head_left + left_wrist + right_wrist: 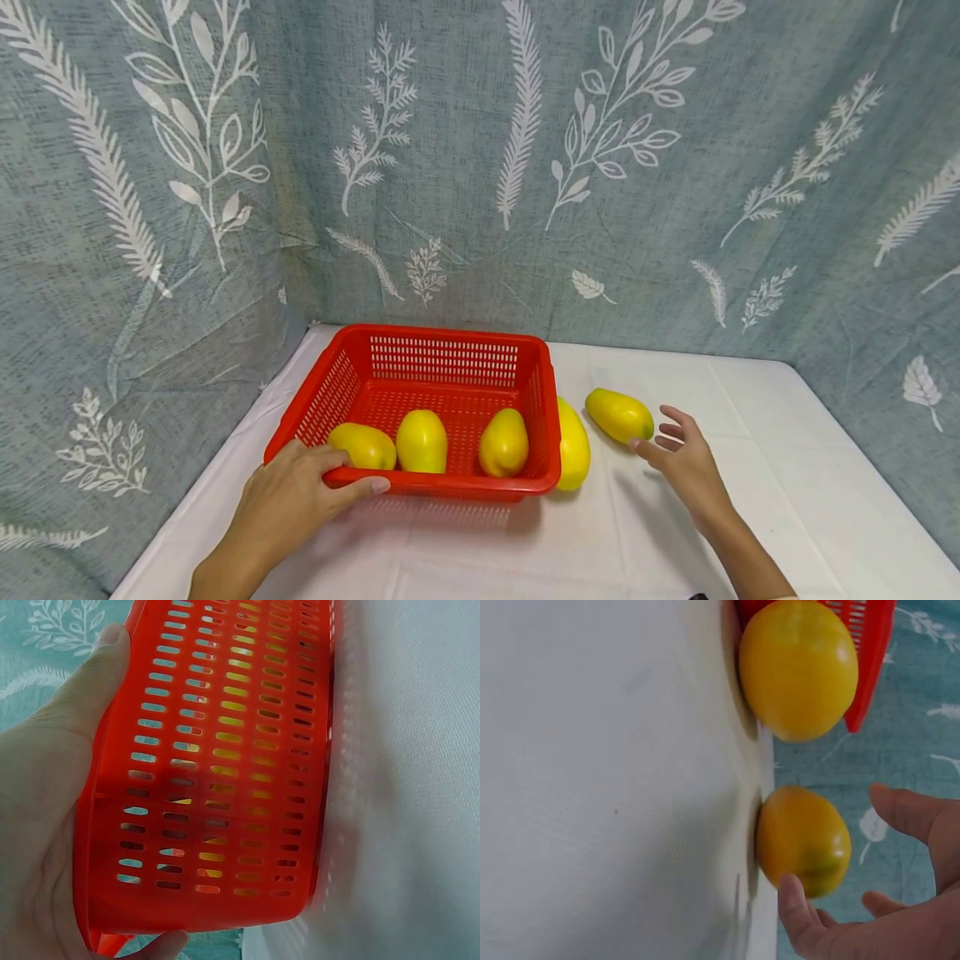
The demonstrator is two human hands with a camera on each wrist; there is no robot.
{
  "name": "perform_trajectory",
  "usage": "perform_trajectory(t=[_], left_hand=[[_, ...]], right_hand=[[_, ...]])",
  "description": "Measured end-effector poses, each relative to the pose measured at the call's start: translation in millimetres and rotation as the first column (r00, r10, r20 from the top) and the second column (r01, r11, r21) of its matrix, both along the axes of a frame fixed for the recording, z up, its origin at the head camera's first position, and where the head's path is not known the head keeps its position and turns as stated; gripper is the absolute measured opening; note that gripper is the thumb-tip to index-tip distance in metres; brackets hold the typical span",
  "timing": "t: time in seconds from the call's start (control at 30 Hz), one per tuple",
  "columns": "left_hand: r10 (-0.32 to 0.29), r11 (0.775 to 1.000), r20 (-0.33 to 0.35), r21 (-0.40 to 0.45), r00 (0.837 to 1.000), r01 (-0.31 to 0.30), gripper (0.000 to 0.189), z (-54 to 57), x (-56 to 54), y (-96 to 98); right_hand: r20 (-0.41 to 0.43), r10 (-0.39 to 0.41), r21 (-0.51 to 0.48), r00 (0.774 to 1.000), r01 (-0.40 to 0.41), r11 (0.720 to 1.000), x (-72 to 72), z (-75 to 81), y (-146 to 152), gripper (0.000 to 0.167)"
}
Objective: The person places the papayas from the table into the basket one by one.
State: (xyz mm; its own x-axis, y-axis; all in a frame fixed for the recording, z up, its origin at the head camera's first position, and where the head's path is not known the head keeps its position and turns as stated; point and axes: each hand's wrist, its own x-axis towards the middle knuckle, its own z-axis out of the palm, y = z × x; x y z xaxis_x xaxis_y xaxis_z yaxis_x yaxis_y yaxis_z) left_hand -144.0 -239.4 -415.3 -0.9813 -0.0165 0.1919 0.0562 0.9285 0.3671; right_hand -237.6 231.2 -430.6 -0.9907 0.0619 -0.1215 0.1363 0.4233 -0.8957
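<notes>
A red plastic basket [442, 482] with slotted walls stands on the table, its near left corner gripped by my left hand [288, 500]. The left wrist view shows the thumb [105, 660] lying along the rim. Three yellow mangoes lie in the basket: one at the left [367, 447], another in the middle [422, 442], and one toward the right [504, 443]. Outside, a larger yellow mango [573, 450] lies against the right wall. Farther right is a yellow mango with a green end [618, 415]; my right hand [686, 458] is beside that end, fingers spread and holding nothing.
A white cloth covers the table [795, 483]. Behind it and along both sides hangs a blue-green curtain [465, 275] with white leaf prints, close to the basket's far side. A small dark object [699, 597] shows at the bottom edge.
</notes>
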Motion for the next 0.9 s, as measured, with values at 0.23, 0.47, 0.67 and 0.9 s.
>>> perform_trajectory(t=[0.23,0.47,0.67,0.9], left_hand=[[0.005,1.000,-0.018,-0.003,1.000,-0.005,0.067,-0.6,0.8,1.1],[0.007,1.000,-0.018,-0.008,1.000,-0.007,0.069,-0.3,0.7,0.9],[0.005,1.000,-0.005,-0.006,1.000,-0.005,0.072,0.2,0.4,0.3],[0.010,1.000,-0.001,-0.007,1.000,-0.010,0.069,0.6,0.7,0.6]], right_hand=[[0.020,0.007,0.037,1.000,-0.008,0.999,-16.5,-5.6,-4,0.092],[0.026,0.026,0.092,0.999,-0.028,0.995,-26.4,-8.8,-8,0.093],[0.025,0.033,0.090,0.999,-0.035,0.995,-33.7,-10.1,-10,0.093],[0.040,0.040,0.113,0.998,-0.045,0.993,-40.5,-10.3,-14,0.092]])
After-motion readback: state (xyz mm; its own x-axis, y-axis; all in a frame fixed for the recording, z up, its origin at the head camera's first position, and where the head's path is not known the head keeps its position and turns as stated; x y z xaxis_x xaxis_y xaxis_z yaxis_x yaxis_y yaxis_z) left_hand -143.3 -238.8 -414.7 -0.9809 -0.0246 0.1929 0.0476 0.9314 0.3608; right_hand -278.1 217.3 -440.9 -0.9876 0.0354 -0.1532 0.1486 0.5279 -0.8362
